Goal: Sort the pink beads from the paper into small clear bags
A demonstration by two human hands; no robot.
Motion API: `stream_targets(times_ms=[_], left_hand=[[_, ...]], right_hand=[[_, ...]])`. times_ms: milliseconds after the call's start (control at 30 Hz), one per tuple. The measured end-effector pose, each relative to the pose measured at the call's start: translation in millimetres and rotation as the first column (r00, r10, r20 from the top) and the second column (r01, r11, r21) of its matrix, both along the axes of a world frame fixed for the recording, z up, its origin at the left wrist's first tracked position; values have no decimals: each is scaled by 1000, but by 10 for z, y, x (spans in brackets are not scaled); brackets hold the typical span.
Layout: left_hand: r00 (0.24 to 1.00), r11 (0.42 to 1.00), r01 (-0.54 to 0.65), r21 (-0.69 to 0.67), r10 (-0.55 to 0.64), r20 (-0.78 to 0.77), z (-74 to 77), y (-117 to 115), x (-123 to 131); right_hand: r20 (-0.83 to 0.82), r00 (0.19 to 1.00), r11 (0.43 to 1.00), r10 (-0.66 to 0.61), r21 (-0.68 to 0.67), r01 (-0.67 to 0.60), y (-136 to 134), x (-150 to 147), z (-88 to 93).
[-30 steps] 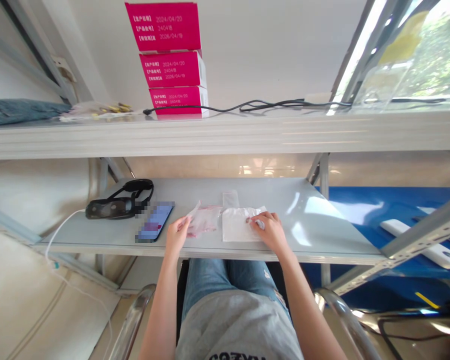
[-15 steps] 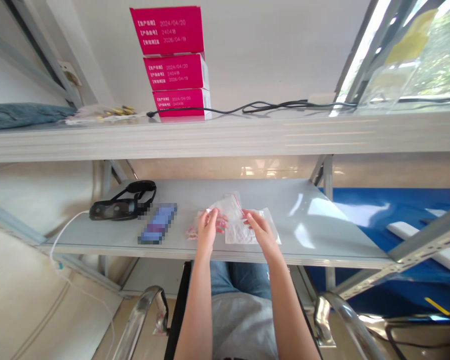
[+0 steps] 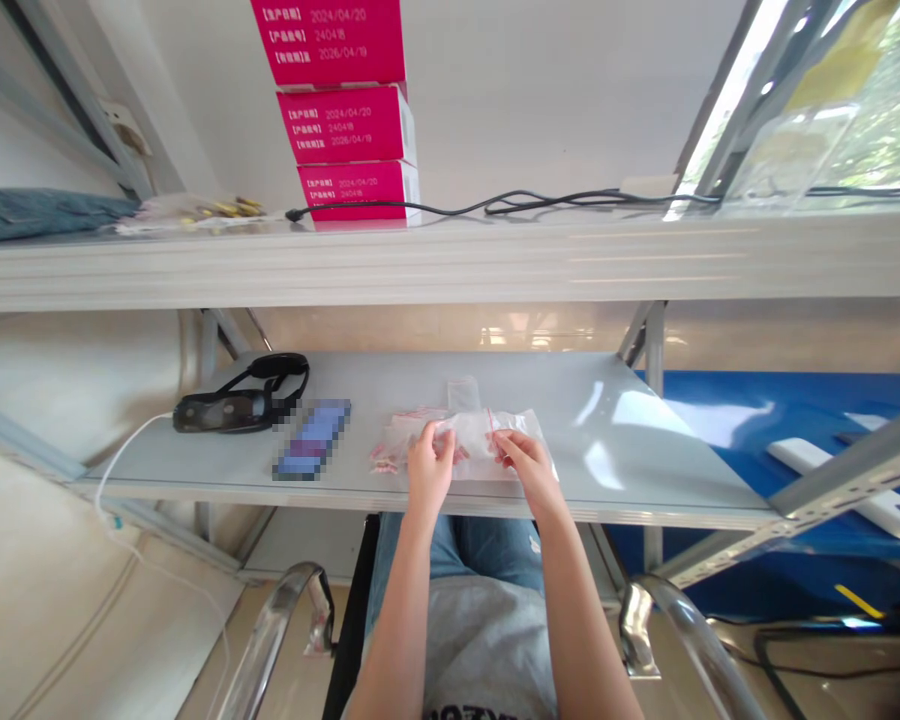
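Grey metal shelf (image 3: 585, 400) under my work: left hand (image 3: 429, 465) and right hand (image 3: 529, 468) close together, both pinching a clear zip bag (image 3: 474, 435). Phone (image 3: 313, 438) left of them, pink boxes (image 3: 349, 110) on the shelf above.

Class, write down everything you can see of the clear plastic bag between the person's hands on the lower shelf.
The clear plastic bag lies nearly flat on the pale grey shelf, its thin, glossy film creased and catching the light. A thin red line runs across it near the person's right hand, marking what looks like a zip-type closure. That hand's fingers rest on the plastic, and the left hand reaches its other side. Pinkish shapes show near the left hand, but whether they lie inside the bag is hard to tell.
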State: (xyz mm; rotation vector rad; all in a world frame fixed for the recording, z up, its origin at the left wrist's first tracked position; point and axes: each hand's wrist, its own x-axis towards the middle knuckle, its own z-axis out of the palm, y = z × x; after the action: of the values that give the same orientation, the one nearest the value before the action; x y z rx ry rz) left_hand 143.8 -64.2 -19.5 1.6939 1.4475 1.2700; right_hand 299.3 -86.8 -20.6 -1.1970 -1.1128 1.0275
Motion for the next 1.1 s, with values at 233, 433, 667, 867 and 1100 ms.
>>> stream_targets(times_ms=[233,433,667,867,1100], left_hand=[[975,959,-74,273,126,-180,186,-175,170],[977,981,192,26,-188,-97,220,-184,233],[943,956,292,32,-283,-173,215,-149,151],[892,976,197,98,-137,-432,242,-160,161],[833,986,123,112,-41,-552,260,-172,165]], right_hand=[[-44,996,996,-74,46,76,-7,-66,40],[58,998,992,30,119,-37,-19,-98,73],[269,962,982,-55,186,4,-57,-98,128],[461,836,947,-297,256,196,-77,-202,130],[520,635,821,-571,345,456,-41,-147,70]])
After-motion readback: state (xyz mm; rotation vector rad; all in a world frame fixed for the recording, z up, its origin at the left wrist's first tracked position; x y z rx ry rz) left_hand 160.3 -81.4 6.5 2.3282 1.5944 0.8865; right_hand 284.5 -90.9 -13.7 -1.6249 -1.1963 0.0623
